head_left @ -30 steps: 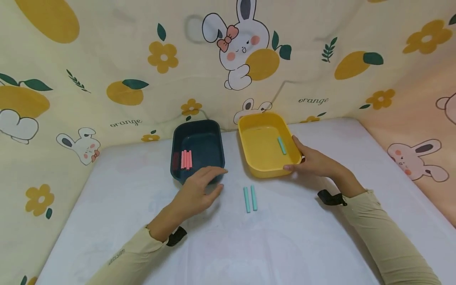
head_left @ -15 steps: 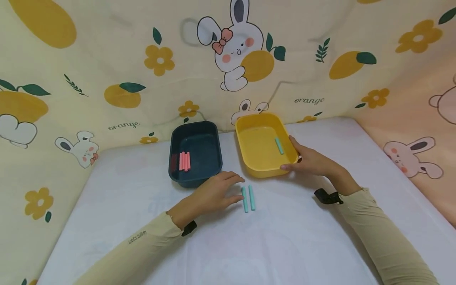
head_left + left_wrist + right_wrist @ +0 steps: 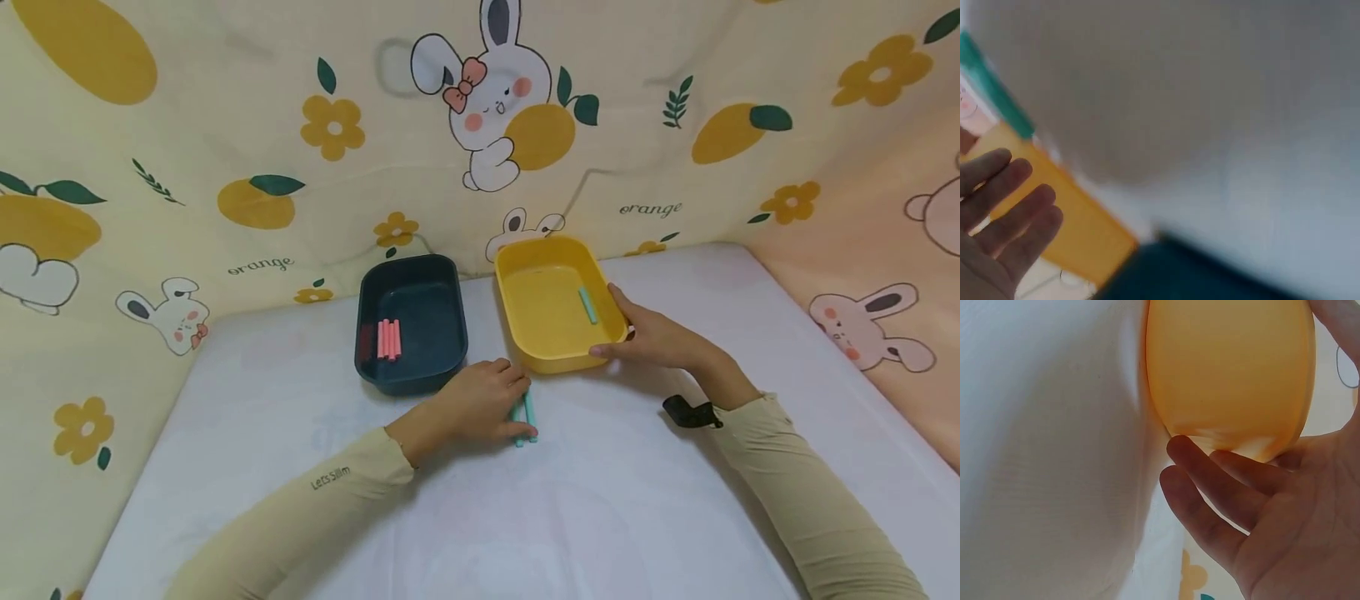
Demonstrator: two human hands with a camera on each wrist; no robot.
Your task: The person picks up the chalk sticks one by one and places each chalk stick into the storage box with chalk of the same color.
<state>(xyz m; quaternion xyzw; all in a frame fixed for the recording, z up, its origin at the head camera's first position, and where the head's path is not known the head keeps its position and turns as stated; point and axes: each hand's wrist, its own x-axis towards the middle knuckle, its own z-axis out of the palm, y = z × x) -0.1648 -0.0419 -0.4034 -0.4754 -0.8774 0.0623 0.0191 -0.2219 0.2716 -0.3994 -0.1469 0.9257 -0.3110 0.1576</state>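
Two mint-green chalk sticks lie side by side on the white tabletop, and my left hand (image 3: 483, 404) reaches over them from the left. Its fingertips and thumb are at the two ends of the right chalk stick (image 3: 530, 407), partly covering the left chalk stick (image 3: 518, 442). In the left wrist view the fingers (image 3: 1013, 219) look fairly straight, with one green stick (image 3: 997, 87) beyond them. My right hand (image 3: 652, 335) holds the yellow tray (image 3: 558, 364) by its right side, thumb at the near corner. Another mint chalk stick (image 3: 587, 306) lies inside that tray.
A dark blue tray (image 3: 411, 385) stands left of the yellow one, with several pink chalk sticks (image 3: 389, 340) in it. Behind both trays hangs a printed cloth (image 3: 337, 242), and the white tabletop (image 3: 480, 533) stretches out in front.
My left hand has moved right, from the front of the dark blue tray to over the two mint chalk sticks, its fingers and thumb coming down around them. My right hand stays on the yellow tray.
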